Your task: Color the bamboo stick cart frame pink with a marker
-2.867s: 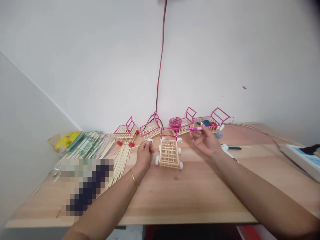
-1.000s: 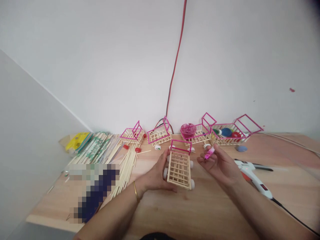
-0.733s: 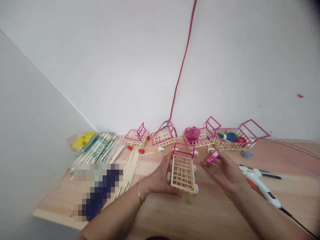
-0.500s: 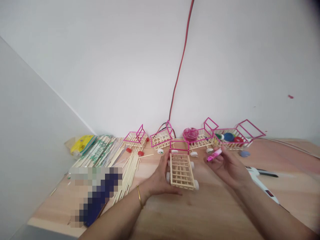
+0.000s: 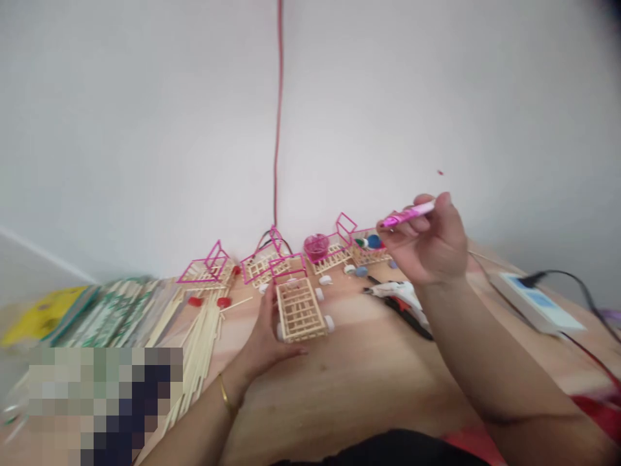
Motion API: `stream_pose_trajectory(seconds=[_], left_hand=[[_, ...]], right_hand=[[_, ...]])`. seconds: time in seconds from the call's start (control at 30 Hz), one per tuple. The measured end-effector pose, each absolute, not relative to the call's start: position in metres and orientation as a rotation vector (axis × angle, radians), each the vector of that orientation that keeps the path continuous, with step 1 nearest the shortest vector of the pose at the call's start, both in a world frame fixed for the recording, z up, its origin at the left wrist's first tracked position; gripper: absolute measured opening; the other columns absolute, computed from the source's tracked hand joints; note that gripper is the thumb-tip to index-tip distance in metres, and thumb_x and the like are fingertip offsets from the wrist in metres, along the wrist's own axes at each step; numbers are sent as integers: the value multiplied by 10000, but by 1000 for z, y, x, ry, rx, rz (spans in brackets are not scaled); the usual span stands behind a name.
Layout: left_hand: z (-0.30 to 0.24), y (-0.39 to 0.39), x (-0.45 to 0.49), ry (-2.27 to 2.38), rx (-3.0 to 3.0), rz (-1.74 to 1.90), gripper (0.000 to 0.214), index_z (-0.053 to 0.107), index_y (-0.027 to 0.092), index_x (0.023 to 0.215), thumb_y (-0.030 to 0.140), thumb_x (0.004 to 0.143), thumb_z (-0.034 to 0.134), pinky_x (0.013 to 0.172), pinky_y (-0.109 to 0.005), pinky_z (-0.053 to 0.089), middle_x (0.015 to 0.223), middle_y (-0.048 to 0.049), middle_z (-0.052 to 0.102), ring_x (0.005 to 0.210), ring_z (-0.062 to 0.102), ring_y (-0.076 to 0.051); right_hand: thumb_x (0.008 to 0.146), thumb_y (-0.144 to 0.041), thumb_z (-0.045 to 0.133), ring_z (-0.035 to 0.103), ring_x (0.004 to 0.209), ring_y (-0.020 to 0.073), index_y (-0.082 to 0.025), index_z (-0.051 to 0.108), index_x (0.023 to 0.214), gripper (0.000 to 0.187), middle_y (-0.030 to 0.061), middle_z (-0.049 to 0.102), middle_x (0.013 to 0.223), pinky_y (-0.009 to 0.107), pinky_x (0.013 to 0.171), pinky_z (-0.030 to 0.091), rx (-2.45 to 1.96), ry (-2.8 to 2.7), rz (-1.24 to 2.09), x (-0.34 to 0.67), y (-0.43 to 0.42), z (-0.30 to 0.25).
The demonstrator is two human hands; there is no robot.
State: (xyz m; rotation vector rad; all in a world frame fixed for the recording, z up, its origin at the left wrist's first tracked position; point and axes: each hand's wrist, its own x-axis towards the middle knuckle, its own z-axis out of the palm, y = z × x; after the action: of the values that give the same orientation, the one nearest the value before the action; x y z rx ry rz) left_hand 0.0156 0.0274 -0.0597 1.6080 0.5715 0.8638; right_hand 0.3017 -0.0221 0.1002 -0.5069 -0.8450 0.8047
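My left hand (image 5: pixel 257 346) is wrapped round the left side of a small stick cart (image 5: pixel 301 312), its thumb along the front edge. The cart has a bare wooden lattice body, white wheels and a pink handle frame at the back. Raised in front of the wall, my right hand (image 5: pixel 436 249) grips a pink marker (image 5: pixel 411 213), its tip pointing left. Behind the held cart stand more stick carts with pink rims, among them a red-wheeled cart (image 5: pixel 206 272) and a cart (image 5: pixel 264 264) beside it. A pink-stained clear cup (image 5: pixel 316 248) sits among them.
Loose wooden sticks (image 5: pixel 196 349) and wrapped stick bundles (image 5: pixel 104 314) lie to the left, near a yellow packet (image 5: pixel 43 317). A white glue gun (image 5: pixel 400 292) and a black-and-red tool (image 5: pixel 407 317) lie right of the cart. Farther right is a power strip (image 5: pixel 538 303) with cords.
My right hand has risen with the marker, away from the table and up before the wall. The view has swung right, bringing the power strip in. My left hand still holds the cart.
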Motion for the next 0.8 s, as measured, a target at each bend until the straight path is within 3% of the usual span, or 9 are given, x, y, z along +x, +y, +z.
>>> stream_pose_trajectory(seconds=[0.3, 0.47, 0.57, 0.7, 0.8], left_hand=[[-61, 30, 17, 636, 1666, 826, 1422, -58, 351, 1560, 420, 537, 927, 1181, -575, 303, 1622, -152, 168, 1482, 265, -386], [-63, 30, 18, 632, 1699, 839, 1413, -42, 388, 1555, 409, 532, 931, 1180, -615, 278, 1610, -140, 197, 1474, 280, -395], [-62, 28, 18, 629, 1694, 823, 1423, -25, 384, 1559, 390, 514, 940, 1158, -631, 311, 1592, -147, 244, 1457, 312, -403], [-61, 28, 17, 667, 1713, 827, 1436, 8, 366, 1566, 379, 484, 952, 1163, -630, 302, 1577, -152, 263, 1455, 310, -413], [-62, 29, 16, 667, 1737, 836, 1433, 37, 343, 1569, 369, 471, 957, 1177, -619, 282, 1565, -158, 281, 1454, 310, -411]], right_hand=[[868, -665, 541, 468, 564, 122, -294, 594, 804, 380, -58, 380, 571, 341, 746, 523, -980, -874, 576, 310, -48, 92], [775, -455, 733, 461, 574, 105, -341, 652, 839, 154, -64, 512, 659, 340, 738, 491, -877, -776, 663, 328, -60, 79], [752, -350, 773, 383, 514, 87, -341, 664, 782, 113, -77, 462, 595, 314, 699, 487, -764, -687, 749, 328, -61, 77], [785, -391, 752, 318, 484, 87, -325, 660, 770, 114, -83, 384, 553, 314, 669, 491, -767, -727, 795, 321, -55, 78], [764, -454, 769, 410, 525, 95, -307, 672, 828, 188, -78, 455, 579, 310, 665, 489, -847, -804, 706, 317, -44, 78]])
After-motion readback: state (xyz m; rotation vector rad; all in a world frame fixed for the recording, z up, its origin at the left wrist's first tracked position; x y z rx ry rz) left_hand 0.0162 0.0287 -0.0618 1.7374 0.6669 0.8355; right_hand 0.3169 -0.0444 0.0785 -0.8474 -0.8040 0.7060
